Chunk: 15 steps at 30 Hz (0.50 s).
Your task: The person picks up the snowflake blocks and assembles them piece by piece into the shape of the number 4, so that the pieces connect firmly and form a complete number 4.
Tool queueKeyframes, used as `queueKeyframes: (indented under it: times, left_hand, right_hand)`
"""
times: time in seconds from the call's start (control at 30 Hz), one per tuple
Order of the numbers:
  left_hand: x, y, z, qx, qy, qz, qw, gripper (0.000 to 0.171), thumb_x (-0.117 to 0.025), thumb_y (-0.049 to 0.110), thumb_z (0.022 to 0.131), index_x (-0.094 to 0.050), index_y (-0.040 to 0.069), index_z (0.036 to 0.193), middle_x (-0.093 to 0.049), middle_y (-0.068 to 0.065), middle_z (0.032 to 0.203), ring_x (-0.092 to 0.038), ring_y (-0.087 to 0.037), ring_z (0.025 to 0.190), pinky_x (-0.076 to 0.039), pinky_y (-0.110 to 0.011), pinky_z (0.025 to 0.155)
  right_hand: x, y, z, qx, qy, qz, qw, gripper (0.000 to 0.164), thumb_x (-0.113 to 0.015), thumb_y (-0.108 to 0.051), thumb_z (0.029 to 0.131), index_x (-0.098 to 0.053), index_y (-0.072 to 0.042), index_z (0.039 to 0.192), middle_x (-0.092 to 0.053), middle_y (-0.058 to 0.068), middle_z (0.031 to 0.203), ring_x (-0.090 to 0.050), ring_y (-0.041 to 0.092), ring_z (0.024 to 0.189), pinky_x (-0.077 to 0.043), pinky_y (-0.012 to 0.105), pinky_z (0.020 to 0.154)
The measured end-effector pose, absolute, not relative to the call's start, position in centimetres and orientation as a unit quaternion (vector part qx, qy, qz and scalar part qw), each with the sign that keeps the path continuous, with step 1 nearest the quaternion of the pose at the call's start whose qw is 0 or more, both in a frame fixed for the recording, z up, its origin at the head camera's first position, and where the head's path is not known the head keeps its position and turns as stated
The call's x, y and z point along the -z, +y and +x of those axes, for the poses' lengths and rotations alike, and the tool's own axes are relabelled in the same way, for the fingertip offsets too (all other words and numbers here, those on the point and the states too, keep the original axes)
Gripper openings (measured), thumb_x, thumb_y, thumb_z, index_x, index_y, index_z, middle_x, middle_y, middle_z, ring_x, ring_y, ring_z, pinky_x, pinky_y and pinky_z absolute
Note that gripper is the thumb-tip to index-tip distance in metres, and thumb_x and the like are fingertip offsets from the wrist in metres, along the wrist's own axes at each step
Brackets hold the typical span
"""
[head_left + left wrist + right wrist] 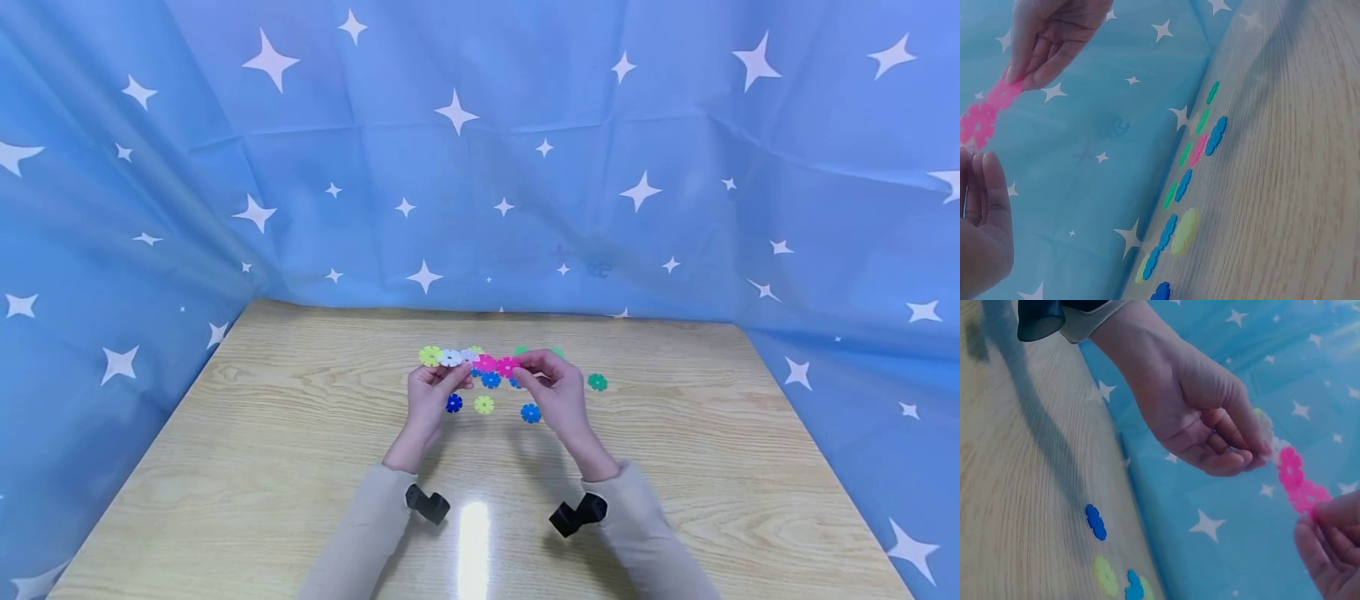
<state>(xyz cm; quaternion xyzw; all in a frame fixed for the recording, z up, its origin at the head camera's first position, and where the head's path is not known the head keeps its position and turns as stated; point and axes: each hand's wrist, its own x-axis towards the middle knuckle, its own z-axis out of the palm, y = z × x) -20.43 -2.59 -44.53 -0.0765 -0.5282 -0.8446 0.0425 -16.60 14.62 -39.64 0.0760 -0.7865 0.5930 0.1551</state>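
Both hands hold up a row of joined snowflake discs above the far part of the table. From left to right it runs yellow-green (431, 356), white (450, 357), another white, then two pink discs (1291, 467). My left hand (429, 400) pinches the row near its white discs between thumb and fingers. At the other end, my right hand (561, 393) pinches the outermost pink disc (1005, 94), its fingers covering part of it. In the right wrist view, the white discs are partly hidden behind the left fingertips.
Loose snowflake discs lie on the wooden table (300, 467) under and behind the hands: dark blue (453, 403), yellow-green (484, 405), blue (531, 413), green (597, 382), plus several more. A star-printed blue curtain (480, 167) hangs along the table's back edge.
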Motion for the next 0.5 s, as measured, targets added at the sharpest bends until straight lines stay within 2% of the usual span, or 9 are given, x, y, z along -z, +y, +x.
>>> queueKeyframes:
  times: [0.13,0.2,0.27,0.33,0.5]
  left_hand:
    - [44.5,-2.5,-20.4,0.843,-0.531,-0.078,0.044,0.018,-0.066,-0.003,0.084,-0.068,0.013,0.078,-0.067,-0.001,0.070,-0.063,-0.008,0.062,-0.058,-0.023,0.063]
    - [44.5,-2.5,-20.4,0.842,-0.532,-0.079,0.047,0.010,-0.067,-0.001,0.084,-0.069,0.007,0.080,-0.067,-0.001,0.069,-0.063,-0.008,0.061,-0.058,-0.023,0.064]
    - [44.5,-2.5,-20.4,0.838,-0.538,-0.080,0.051,0.003,-0.068,0.000,0.083,-0.068,0.002,0.081,-0.067,0.001,0.068,-0.063,-0.008,0.060,-0.058,-0.023,0.064]
    - [44.4,-2.6,-20.3,0.834,-0.543,-0.081,0.058,0.003,-0.069,0.001,0.083,-0.068,0.000,0.081,-0.067,0.001,0.066,-0.063,-0.008,0.059,-0.058,-0.023,0.064]
    - [44.1,-2.6,-20.1,0.821,-0.557,-0.094,0.078,0.012,-0.066,-0.003,0.084,-0.067,0.008,0.078,-0.066,0.003,0.064,-0.062,-0.008,0.057,-0.057,-0.022,0.063]
  right_hand:
    - [41.3,14.8,-17.6,-0.595,-0.782,0.069,0.169,0.013,-0.069,-0.005,0.084,-0.068,0.002,0.095,-0.068,0.016,0.088,-0.061,0.009,0.075,-0.052,0.017,0.061]
    - [41.4,14.6,-17.6,-0.590,-0.783,0.069,0.181,0.012,-0.070,-0.007,0.083,-0.069,0.000,0.092,-0.069,0.014,0.087,-0.061,0.009,0.073,-0.052,0.017,0.059]
    - [41.3,14.4,-17.5,-0.583,-0.785,0.071,0.194,0.010,-0.071,-0.006,0.082,-0.069,0.000,0.090,-0.069,0.014,0.085,-0.063,0.013,0.070,-0.052,0.016,0.058]
    - [41.0,14.2,-17.3,-0.578,-0.786,0.079,0.205,0.008,-0.071,-0.002,0.081,-0.069,0.003,0.088,-0.069,0.016,0.084,-0.065,0.021,0.068,-0.054,0.016,0.058]
    - [38.8,13.6,-16.1,-0.565,-0.787,0.115,0.220,0.006,-0.068,0.008,0.080,-0.065,0.012,0.084,-0.067,0.022,0.081,-0.065,0.034,0.065,-0.055,0.016,0.059]
